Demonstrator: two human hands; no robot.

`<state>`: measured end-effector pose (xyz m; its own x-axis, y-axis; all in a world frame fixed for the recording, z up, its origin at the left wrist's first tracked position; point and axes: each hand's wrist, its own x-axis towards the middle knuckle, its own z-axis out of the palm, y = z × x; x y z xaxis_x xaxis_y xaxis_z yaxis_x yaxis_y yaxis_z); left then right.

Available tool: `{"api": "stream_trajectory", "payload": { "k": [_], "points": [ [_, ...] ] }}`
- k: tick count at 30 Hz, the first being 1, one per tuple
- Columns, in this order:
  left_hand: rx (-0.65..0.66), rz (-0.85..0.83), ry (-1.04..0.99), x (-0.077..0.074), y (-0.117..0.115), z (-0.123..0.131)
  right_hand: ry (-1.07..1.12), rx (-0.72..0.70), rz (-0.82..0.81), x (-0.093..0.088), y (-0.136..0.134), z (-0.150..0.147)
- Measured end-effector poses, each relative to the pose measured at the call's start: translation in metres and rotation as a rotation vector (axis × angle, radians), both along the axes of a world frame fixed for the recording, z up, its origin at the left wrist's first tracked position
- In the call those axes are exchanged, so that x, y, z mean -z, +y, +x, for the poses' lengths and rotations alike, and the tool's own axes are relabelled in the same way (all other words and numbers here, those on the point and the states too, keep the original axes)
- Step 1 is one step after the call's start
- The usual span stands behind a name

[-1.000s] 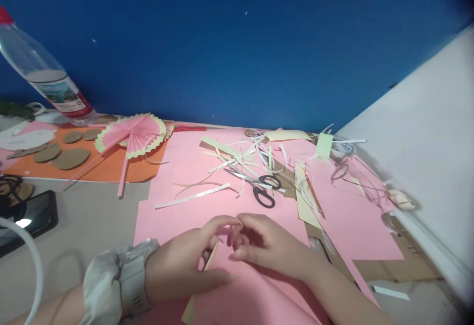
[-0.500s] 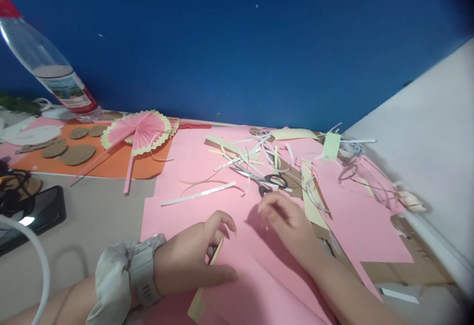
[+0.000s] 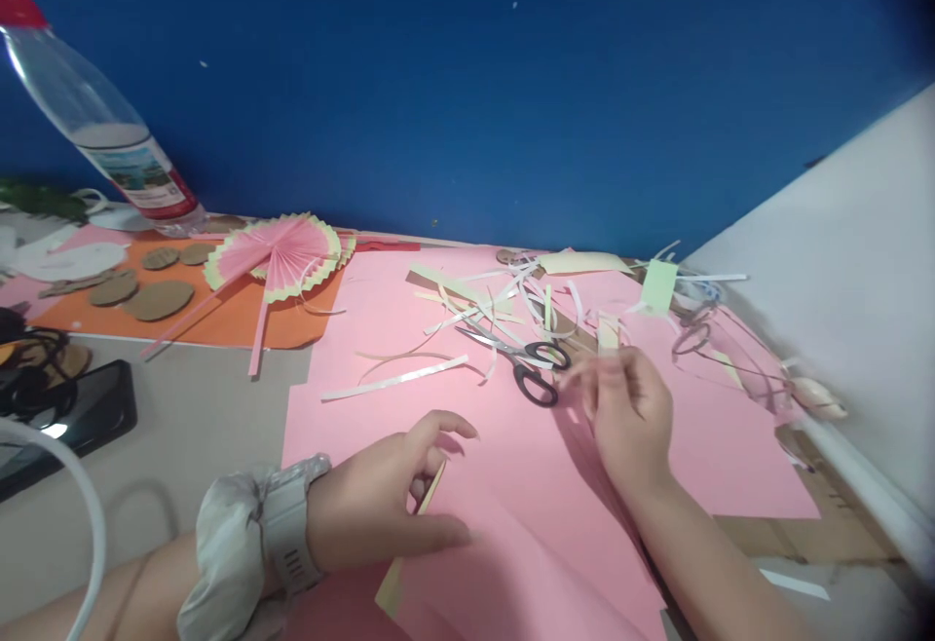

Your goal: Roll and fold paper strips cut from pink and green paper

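My left hand (image 3: 394,500) rests over the pink paper (image 3: 504,485), its thumb and index finger spread apart. A narrow pale-yellow paper strip (image 3: 392,590) runs behind the thumb and is tucked against the curled lower fingers. My right hand (image 3: 632,417) is just right of the black-handled scissors (image 3: 537,383), fingers drawn together. A pale-yellow piece of paper (image 3: 608,331) shows right behind those fingers. What lies between the right fingertips is hidden. The scissors lie on the pink paper, blades pointing to the back left.
Paper scraps (image 3: 511,305) are tangled behind the scissors. A pleated pink paper fan (image 3: 281,256) and cardboard discs (image 3: 159,300) lie on orange paper (image 3: 292,324) at left. A water bottle (image 3: 138,169) stands by the blue wall (image 3: 467,86). A phone (image 3: 94,412) lies at far left.
My right hand has moved right and slightly back from in front of the scissors, uncovering their handles; its fingers have come together over the pale-yellow paper. My left hand is nearly still.
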<state>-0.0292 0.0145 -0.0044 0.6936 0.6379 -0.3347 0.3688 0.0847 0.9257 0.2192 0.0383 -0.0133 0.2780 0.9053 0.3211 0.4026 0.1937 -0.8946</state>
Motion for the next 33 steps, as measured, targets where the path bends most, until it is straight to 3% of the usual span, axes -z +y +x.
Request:
{"api": "stream_trajectory", "payload": {
  "k": [4, 5, 8, 11, 14, 19, 24, 29, 33],
  "points": [
    [-0.028, -0.009, -0.043, 0.002, 0.001, 0.001, -0.022, -0.189, -0.111, -0.010, -0.008, -0.004],
    [-0.035, -0.007, -0.055, 0.003, 0.001, 0.002, -0.060, -0.299, -0.153, -0.014, -0.011, -0.007],
    [-0.053, 0.000, -0.109, 0.004, 0.000, 0.003, -0.088, -0.816, -0.417, -0.026, -0.019, -0.016],
    [-0.056, 0.031, -0.172, 0.006, -0.001, 0.003, -0.156, -0.978, -0.611, -0.027, -0.024, -0.027],
    [-0.140, 0.058, -0.179, 0.004, 0.000, 0.004, -0.121, -0.911, -0.652, -0.017, -0.026, -0.033],
    [-0.356, -0.044, -0.188, -0.002, 0.007, 0.006, 0.104, -0.554, -0.496, -0.008, -0.023, -0.032],
    [-0.358, 0.005, -0.182, 0.004, 0.009, 0.005, 0.168, -0.653, -0.618, -0.007, -0.029, -0.029],
    [-0.307, -0.049, -0.154, 0.012, 0.007, 0.006, 0.091, -0.389, -0.695, -0.006, -0.029, -0.030],
    [-0.289, -0.060, -0.139, 0.010, 0.008, 0.006, 0.083, -0.521, -0.661, -0.006, -0.024, -0.033]
  ]
}}
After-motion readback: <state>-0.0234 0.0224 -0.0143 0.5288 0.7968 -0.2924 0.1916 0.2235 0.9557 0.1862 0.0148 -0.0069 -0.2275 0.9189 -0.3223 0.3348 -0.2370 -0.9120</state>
